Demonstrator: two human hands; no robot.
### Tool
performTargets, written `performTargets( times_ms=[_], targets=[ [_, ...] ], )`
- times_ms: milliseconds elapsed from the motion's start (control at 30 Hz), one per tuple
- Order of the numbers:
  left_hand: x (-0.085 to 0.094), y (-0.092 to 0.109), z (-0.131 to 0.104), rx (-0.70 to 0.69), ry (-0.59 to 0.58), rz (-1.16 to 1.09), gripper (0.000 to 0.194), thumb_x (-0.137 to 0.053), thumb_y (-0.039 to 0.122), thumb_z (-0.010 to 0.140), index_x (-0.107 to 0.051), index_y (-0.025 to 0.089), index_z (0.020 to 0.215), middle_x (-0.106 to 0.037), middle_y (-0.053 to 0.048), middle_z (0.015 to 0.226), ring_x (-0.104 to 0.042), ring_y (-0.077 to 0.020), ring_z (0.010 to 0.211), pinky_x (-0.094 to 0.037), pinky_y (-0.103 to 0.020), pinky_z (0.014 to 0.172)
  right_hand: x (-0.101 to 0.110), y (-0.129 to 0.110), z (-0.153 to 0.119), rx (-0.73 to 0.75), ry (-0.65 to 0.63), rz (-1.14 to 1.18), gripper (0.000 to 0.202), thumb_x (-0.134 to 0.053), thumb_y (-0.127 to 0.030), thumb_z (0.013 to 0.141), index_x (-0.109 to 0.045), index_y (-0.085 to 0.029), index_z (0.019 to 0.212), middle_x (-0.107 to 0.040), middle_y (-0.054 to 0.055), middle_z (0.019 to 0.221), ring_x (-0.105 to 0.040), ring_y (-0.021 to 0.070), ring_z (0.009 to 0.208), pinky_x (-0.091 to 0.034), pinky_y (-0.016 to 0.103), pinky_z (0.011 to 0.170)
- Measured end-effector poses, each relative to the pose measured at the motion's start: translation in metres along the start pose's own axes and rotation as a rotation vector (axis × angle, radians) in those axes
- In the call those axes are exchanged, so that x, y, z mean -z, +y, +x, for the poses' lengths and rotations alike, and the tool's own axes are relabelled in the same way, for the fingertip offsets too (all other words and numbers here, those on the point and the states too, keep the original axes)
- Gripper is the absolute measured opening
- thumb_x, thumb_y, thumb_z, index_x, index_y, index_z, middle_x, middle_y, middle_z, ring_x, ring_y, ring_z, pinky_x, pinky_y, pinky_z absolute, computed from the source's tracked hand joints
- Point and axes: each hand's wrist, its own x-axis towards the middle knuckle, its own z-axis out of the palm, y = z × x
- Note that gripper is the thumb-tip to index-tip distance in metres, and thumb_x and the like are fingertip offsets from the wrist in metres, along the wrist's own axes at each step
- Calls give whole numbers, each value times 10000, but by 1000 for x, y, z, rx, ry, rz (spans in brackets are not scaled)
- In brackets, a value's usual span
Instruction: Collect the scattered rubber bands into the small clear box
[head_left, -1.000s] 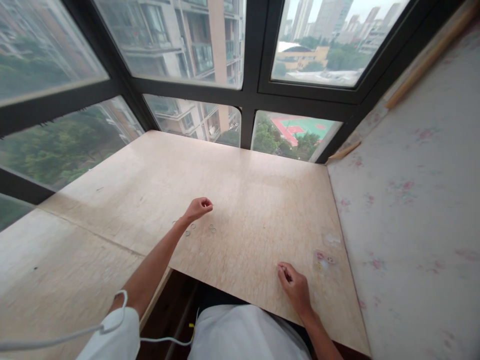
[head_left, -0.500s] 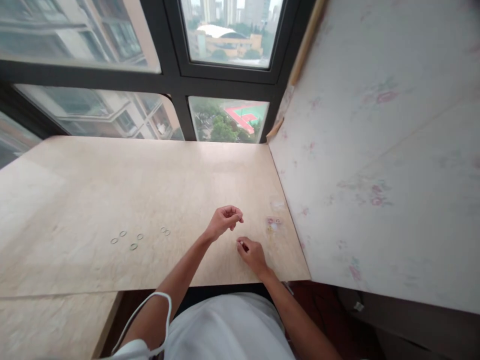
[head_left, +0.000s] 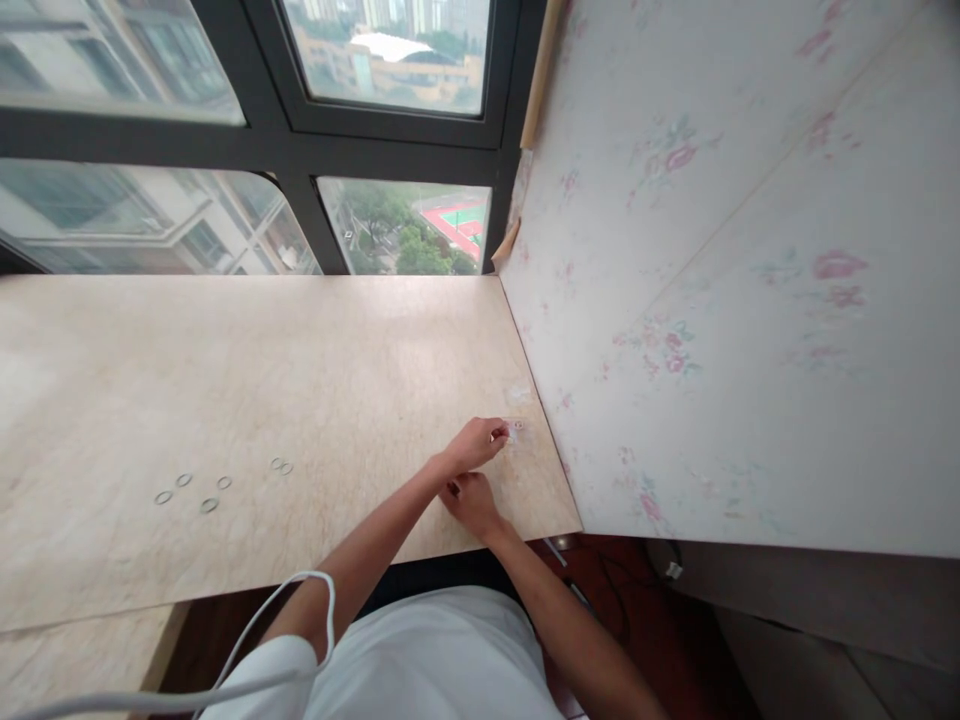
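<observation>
My left hand [head_left: 476, 443] reaches across the right one, its fingers curled together at the near edge of a small clear plastic case [head_left: 518, 425] with tiny reddish and white bits. Whatever the fingertips pinch is too small to make out. Just below, my right hand [head_left: 472, 502] stays close to the table, thumb and fingers pressed together; my left wrist partly covers its fingertips, and what they hold cannot be made out. Far to the left on the table lie several thin greenish rings [head_left: 209, 506], two of them overlapping [head_left: 282, 466].
The marble-patterned table [head_left: 315, 370] runs up to the window frame [head_left: 405, 140]. A flower-papered wall [head_left: 675, 300] bounds it on the right. A small clear plastic piece [head_left: 517, 393] lies behind the case. A white cable [head_left: 330, 610] loops over my left upper arm.
My left hand has moved right, from above the table to the plastic case, crossing over my right hand. The right hand remains low with fingers pinched. The view has swung right.
</observation>
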Motion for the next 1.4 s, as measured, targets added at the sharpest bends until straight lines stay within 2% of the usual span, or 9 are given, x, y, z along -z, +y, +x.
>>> performTargets(
  times_ms=[233,400,567,700,833,933,1033,1233,1400],
  targets=[
    [5,-1,-6,66,35,-69,228,-490,184,864,-699,172,953,-720,-49,822,-635,-156,738,-466,-268,721,1,-1,0,10,18,20,194,-515,-200,834,-620,-170,673,-657,29,602,-578,150,529,-321,247,541],
    [17,-11,-34,188,130,-151,253,-497,268,873,-680,161,1011,-718,-50,800,-629,-146,676,-472,-248,649,4,-3,-2,29,43,51,199,-482,-214,860,-647,-171,758,-675,34,648,-586,148,560,-354,240,569],
    [36,-36,-89,332,302,-201,259,-496,336,870,-675,169,955,-709,-44,775,-649,-170,707,-485,-260,642,6,-5,-5,62,88,193,234,-461,-245,878,-675,-186,952,-695,24,712,-606,145,603,-408,230,603],
    [53,-52,-146,409,462,-178,259,-500,376,872,-670,186,915,-712,-44,843,-663,-186,759,-499,-288,703,4,-6,-2,29,125,291,244,-481,-314,871,-687,-185,898,-659,8,635,-591,139,560,-428,234,573],
    [56,-58,-200,506,620,-75,249,-507,380,873,-664,200,942,-710,-52,895,-657,-201,799,-505,-313,725,-1,-16,11,-89,40,468,262,-474,-368,868,-656,-188,922,-594,-28,543,-547,118,455,-423,208,447],
    [48,-58,-226,463,696,-9,208,-490,328,885,-657,223,951,-698,-47,930,-644,-198,853,-501,-320,761,-4,-37,31,-84,-67,531,272,-477,-366,862,-623,-181,997,-570,-49,541,-508,96,403,-400,186,387],
    [38,-57,-236,363,723,3,210,-453,246,900,-643,227,988,-678,-51,940,-631,-186,875,-494,-319,791,-10,-70,58,54,-190,448,273,-497,-321,859,-586,-188,1080,-594,-59,585,-522,83,422,-419,183,437],
    [31,-64,-238,303,731,9,264,-443,106,866,-644,194,1013,-654,-75,922,-610,-188,854,-490,-339,787,-41,-151,115,351,-336,-114,268,-525,-313,878,-579,-194,1112,-682,-14,717,-627,121,654,-421,211,602],
    [32,-65,-244,226,696,-12,315,-452,55,825,-651,192,1028,-643,-91,958,-606,-191,885,-502,-346,804,-76,-192,140,422,-405,-328,302,-592,-354,828,-609,-201,1088,-704,50,829,-650,210,798,-418,266,649]
  ],
)
